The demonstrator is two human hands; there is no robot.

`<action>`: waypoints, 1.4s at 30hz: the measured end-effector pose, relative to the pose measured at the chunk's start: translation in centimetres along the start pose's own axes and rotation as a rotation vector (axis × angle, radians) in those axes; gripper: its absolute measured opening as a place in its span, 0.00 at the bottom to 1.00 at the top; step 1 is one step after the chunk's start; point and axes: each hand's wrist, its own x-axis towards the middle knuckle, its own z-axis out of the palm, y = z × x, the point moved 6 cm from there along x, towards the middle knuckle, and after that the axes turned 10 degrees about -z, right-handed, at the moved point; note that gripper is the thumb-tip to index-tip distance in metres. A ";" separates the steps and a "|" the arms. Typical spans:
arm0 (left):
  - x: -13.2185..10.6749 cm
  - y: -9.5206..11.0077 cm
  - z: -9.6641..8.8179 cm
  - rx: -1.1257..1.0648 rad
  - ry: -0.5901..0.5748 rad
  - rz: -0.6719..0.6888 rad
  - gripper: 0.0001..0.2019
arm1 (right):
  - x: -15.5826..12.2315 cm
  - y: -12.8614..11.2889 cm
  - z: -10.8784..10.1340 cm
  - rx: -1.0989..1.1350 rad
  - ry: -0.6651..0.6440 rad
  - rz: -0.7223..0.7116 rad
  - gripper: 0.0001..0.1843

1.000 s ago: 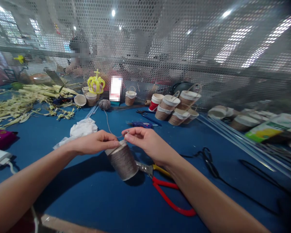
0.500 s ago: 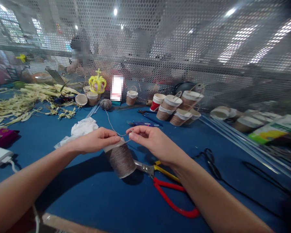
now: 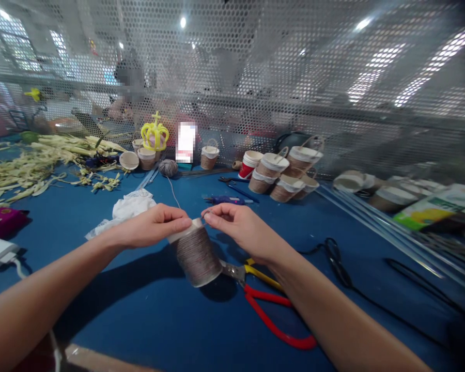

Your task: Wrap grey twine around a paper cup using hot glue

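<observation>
My left hand (image 3: 160, 225) pinches the pale rim of a paper cup (image 3: 199, 256) wound with grey-brown twine. The cup tilts over the blue table, its base pointing down and right. Beside the rim, my right hand (image 3: 236, 225) is closed with thumb and finger on a thin strand of twine (image 3: 202, 216). Another length of that yarn runs back behind my left hand to a grey yarn ball (image 3: 168, 167). Below the right wrist lie scissors (image 3: 261, 299) with one red and one yellow handle, their blades partly hidden behind the cup.
Crumpled white plastic (image 3: 134, 205) lies beyond my left forearm. A blue glue gun (image 3: 228, 200) and several wrapped cups (image 3: 273, 164) sit farther back. Clear sticks (image 3: 387, 232) and a black cable (image 3: 339, 263) are on the right. Dry husks (image 3: 19, 168) spread at the left; a perforated screen (image 3: 232, 62) stands behind.
The cup has shifted slightly right and shows more of its wound side. My right hand has drawn in a little closer to the rim, with the strand between the hands shorter.
</observation>
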 end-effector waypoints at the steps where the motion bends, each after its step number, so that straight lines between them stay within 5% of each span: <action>1: 0.0 0.0 0.0 0.006 0.002 0.006 0.17 | 0.0 0.0 0.0 0.003 0.002 0.000 0.11; 17: -0.5 1.1 -0.2 0.051 0.084 0.125 0.15 | -0.1 0.2 0.2 0.077 0.042 0.043 0.11; 25: -0.3 0.8 -0.9 0.016 0.183 0.135 0.12 | 0.0 1.6 -0.1 0.282 0.107 0.236 0.13; 32: 0.1 0.1 -1.8 -0.004 0.332 0.118 0.14 | -0.1 0.6 0.9 0.253 -0.180 0.088 0.19; 37: 0.1 -0.3 -1.9 -0.047 0.342 0.062 0.16 | -0.3 0.4 1.3 0.259 -0.213 0.051 0.17; 42: 0.1 -0.2 -1.8 -0.144 0.192 0.105 0.11 | -0.4 0.8 1.4 0.430 -0.216 0.146 0.14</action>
